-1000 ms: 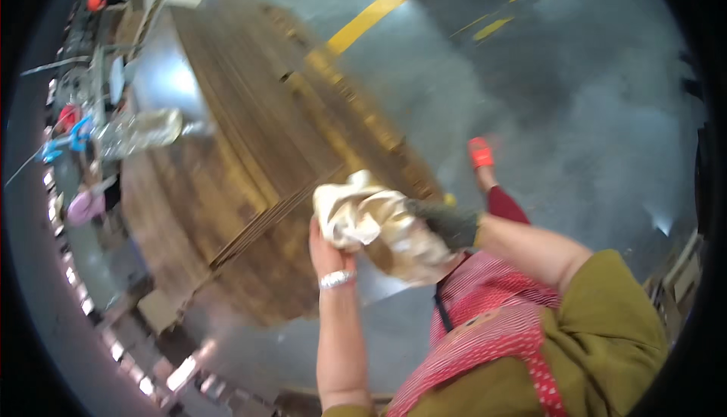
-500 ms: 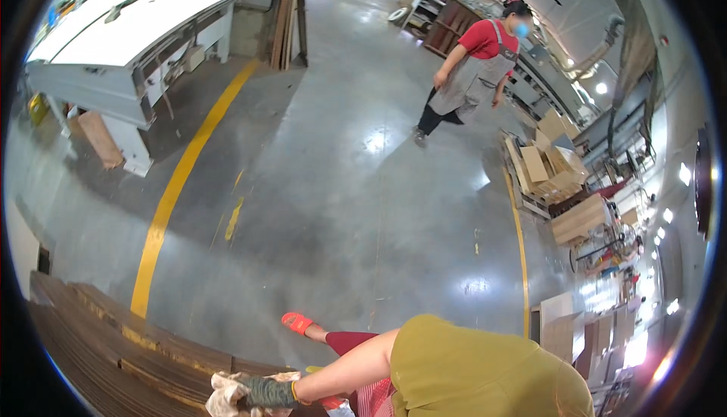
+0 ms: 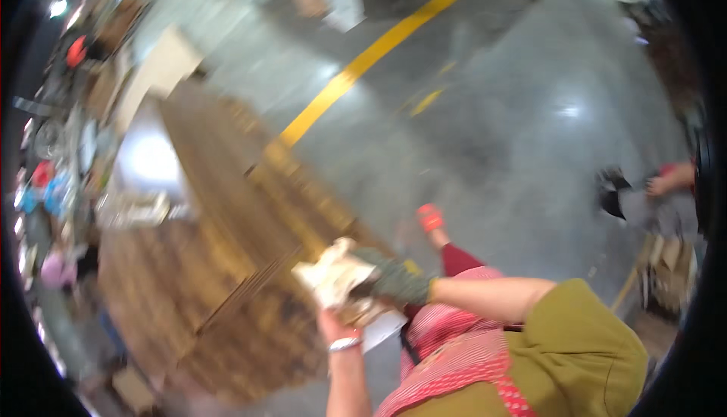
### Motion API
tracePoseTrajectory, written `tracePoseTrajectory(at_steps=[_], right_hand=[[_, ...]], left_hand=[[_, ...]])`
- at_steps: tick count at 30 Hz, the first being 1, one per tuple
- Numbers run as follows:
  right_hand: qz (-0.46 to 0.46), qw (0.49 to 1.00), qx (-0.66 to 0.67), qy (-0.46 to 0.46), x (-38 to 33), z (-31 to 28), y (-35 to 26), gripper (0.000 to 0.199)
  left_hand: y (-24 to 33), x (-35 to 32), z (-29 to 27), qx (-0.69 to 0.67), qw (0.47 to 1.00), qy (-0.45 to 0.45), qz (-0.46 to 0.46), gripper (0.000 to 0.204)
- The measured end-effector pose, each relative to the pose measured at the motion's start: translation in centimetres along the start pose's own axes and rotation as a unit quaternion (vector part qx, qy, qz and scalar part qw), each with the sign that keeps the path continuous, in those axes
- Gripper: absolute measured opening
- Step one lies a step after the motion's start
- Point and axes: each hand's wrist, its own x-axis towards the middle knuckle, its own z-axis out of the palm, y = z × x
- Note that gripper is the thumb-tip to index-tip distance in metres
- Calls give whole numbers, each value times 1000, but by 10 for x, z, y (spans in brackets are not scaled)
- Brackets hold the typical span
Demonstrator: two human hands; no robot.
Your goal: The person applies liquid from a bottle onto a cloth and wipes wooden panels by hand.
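Observation:
A crumpled cream cloth rag [image 3: 333, 274] is bunched up between my hands, over the near edge of stacked brown wooden boards [image 3: 227, 265]. My right hand [image 3: 397, 279], in a dark green glove, is closed on the rag from the right side. From below comes my left hand [image 3: 338, 326], bare with a silver bracelet at the wrist; it touches the rag's underside. The rag covers its fingers, so their grip does not show. Something white and flat [image 3: 385, 331] shows just beneath the rag. Motion blurs the picture.
A yellow floor line [image 3: 379, 49] runs beyond the boards. A pale bundle [image 3: 136, 209] lies on the boards' far left side. At the right edge stands a person in a grey apron [image 3: 659, 209], with cardboard boxes [image 3: 670, 269] nearby. My foot wears an orange slipper [image 3: 429, 217].
My view has swung left and down, bringing the wooden boards and my left arm into sight. The other person has shifted to the right edge. The rag stays in my gloved right hand.

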Motion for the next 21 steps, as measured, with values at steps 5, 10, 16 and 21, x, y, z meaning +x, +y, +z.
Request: tracePoseTrajectory(at_steps=[5,10,16,21], right_hand=[[355,680,640,-50,-12,38,2,30],[197,766,609,61,75,48,57,36],[-180,970,2,165,157,66,-17,49],[-120,981,9,-155,28,109,42,54]], left_hand=[[42,-28,-34,337,931,-14,139,32],[164,-38,-16,617,564,74,543,35],[229,33,0,762,342,48,548,49],[231,41,-16,770,349,65,529,54]])
